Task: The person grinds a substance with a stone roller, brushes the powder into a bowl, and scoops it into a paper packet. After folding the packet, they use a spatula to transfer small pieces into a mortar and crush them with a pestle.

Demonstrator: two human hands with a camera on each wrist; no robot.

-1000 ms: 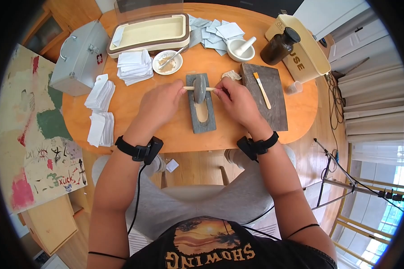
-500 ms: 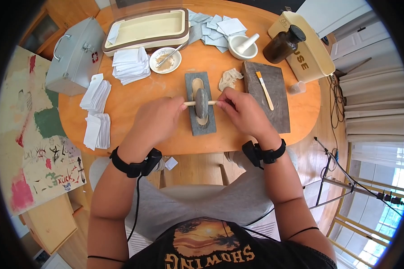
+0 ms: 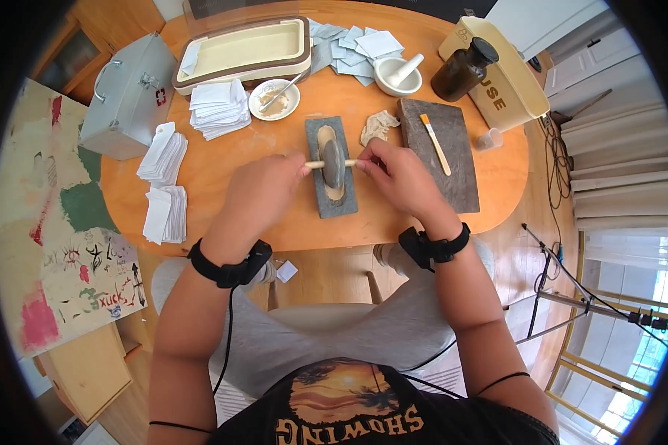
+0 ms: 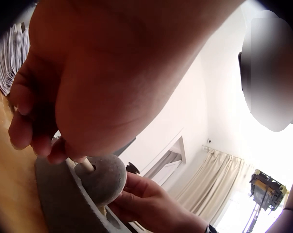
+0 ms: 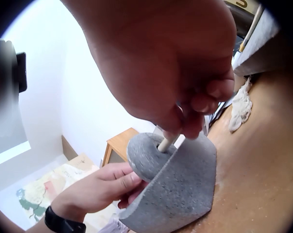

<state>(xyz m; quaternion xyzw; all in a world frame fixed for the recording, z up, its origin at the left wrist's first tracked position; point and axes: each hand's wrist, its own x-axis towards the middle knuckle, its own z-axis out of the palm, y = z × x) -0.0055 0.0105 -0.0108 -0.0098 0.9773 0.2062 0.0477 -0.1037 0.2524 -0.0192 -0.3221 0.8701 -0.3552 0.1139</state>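
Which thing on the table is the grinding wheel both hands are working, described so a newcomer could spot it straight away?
On the oval wooden table, find the narrow grey stone trough in front of the person. The wheel stands on edge in its tan groove, a grey stone disc on a pale wooden axle, with the left hand and right hand gripping the ends.

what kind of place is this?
Probably a home room used for hand-grinding: wooden table, stone grinding wheel in a stone trough, mortar and pestle, curtained window.

The right hand [image 5: 175, 63] pinches a wooden axle [image 5: 166, 142] running through a grey stone wheel [image 5: 149, 158], which sits in a stone trough [image 5: 178, 191]; the left hand [image 5: 100, 189] grips its far side
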